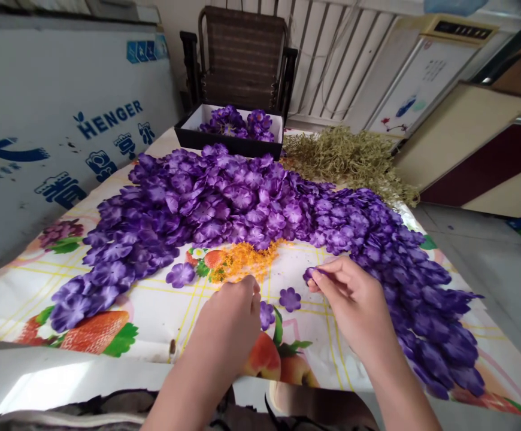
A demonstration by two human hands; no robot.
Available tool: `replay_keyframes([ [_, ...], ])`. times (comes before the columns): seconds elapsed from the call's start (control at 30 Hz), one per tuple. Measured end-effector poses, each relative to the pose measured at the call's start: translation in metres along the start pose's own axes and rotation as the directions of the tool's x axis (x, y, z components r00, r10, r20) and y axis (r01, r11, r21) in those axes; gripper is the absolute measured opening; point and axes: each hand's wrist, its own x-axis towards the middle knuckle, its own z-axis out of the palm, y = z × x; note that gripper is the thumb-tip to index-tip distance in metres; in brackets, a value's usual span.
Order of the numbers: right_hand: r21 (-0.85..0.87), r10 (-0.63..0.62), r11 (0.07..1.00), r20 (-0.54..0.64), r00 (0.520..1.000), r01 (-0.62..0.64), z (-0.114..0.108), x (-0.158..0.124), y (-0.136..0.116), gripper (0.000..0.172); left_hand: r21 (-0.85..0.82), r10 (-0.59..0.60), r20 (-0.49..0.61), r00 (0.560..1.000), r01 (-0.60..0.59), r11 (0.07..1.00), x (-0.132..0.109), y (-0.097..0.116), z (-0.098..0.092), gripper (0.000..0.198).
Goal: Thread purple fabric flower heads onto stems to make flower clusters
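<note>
My right hand [353, 296] pinches a small purple flower petal piece [309, 273] between thumb and fingertips, just above the tablecloth. My left hand [233, 317] is closed, its back towards me, over the near edge of a small pile of orange flower stamens [245, 261]; anything in its fingertips is hidden. Between the hands lie a small purple blossom [290, 299] and another blossom [266, 315], partly covered by my left hand. A larger loose blossom [180, 275] rests left of the stamens. A wide heap of purple fabric blossoms [224, 203] curves around both hands.
A black box [231, 145] with assembled purple flowers [229, 121] stands behind the heap. Right of it lies a tangle of green stems [350, 157]. The fruit-patterned tablecloth [153, 326] covers the table. A chair [242, 57] stands beyond, with a white freezer [36, 84] on the left.
</note>
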Motion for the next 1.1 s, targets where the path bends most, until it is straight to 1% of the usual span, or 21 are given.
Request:
replay_keyframes([
  [0.1,0.012,0.024,1.0,0.015,1.0,-0.025,0.006,0.004,-0.002,0.018,-0.178,0.046,0.024,0.999,-0.041,0.983,0.0,-0.002,-0.002,0.018],
  [0.17,0.024,0.045,0.999,0.011,0.999,-0.045,0.01,0.007,-0.003,0.019,-0.346,0.065,0.038,0.997,-0.048,0.937,0.001,-0.002,-0.005,0.011],
  [0.2,0.044,0.057,0.997,0.003,0.998,-0.057,0.013,0.009,-0.004,0.019,-0.444,0.079,0.045,0.996,-0.051,0.894,0.001,-0.003,-0.007,0.01],
  [0.27,0.108,0.079,0.991,-0.02,0.997,-0.076,0.019,0.012,-0.005,0.021,-0.624,0.111,0.059,0.992,-0.05,0.78,0.005,-0.005,-0.009,0.014],
  [0.33,0.179,0.101,0.98,-0.05,0.994,-0.09,0.024,0.014,-0.006,0.021,-0.707,0.14,0.09,0.986,-0.036,0.706,0.01,-0.008,-0.008,0.017],
  [0.37,0.207,0.107,0.974,-0.067,0.992,-0.091,0.026,0.015,-0.006,0.021,-0.72,0.149,0.118,0.982,-0.019,0.694,0.012,-0.01,-0.006,0.019],
  [0.4,0.226,0.11,0.97,-0.085,0.99,-0.088,0.028,0.016,-0.007,0.021,-0.712,0.157,0.146,0.977,-0.007,0.702,0.014,-0.012,-0.004,0.02],
  [0.47,0.247,0.112,0.965,-0.107,0.988,-0.083,0.03,0.016,-0.007,0.02,-0.631,0.176,0.178,0.968,-0.025,0.776,0.016,-0.015,-0.001,0.022],
  [0.5,0.254,0.112,0.964,-0.113,0.987,-0.08,0.031,0.016,-0.007,0.019,-0.576,0.181,0.176,0.968,-0.048,0.816,0.016,-0.015,0.0,0.024],
  [0.57,0.258,0.114,0.962,-0.105,0.988,-0.083,0.032,0.017,-0.006,0.019,-0.461,0.191,0.121,0.974,-0.115,0.88,0.015,-0.016,-0.001,0.028],
  [0.67,0.265,0.116,0.96,-0.08,0.99,-0.091,0.033,0.018,-0.004,0.019,-0.359,0.231,0.004,0.973,-0.215,0.908,0.011,-0.016,-0.006,0.032],
  [0.73,0.266,0.116,0.959,-0.071,0.991,-0.093,0.035,0.019,-0.003,0.019,-0.321,0.278,-0.022,0.96,-0.271,0.908,0.009,-0.017,-0.009,0.033],
  [0.8,0.254,0.111,0.963,-0.062,0.992,-0.092,0.036,0.019,-0.003,0.019,-0.326,0.331,-0.01,0.943,-0.316,0.891,0.008,-0.018,-0.009,0.031],
  [0.9,0.231,0.112,0.968,-0.057,0.992,-0.096,0.038,0.019,-0.002,0.019,-0.423,0.416,0.027,0.909,-0.367,0.828,0.007,-0.018,-0.007,0.033],
  [1.0,0.229,0.132,0.967,-0.067,0.989,-0.114,0.036,0.019,0.0,0.021,-0.554,0.449,0.075,0.89,-0.337,0.761,0.004,-0.015,-0.006,0.039],
  [1.1,0.219,0.129,0.969,-0.072,0.989,-0.111,0.034,0.019,0.001,0.021,-0.535,0.447,0.117,0.887,-0.323,0.781,0.003,-0.011,-0.005,0.028],
])
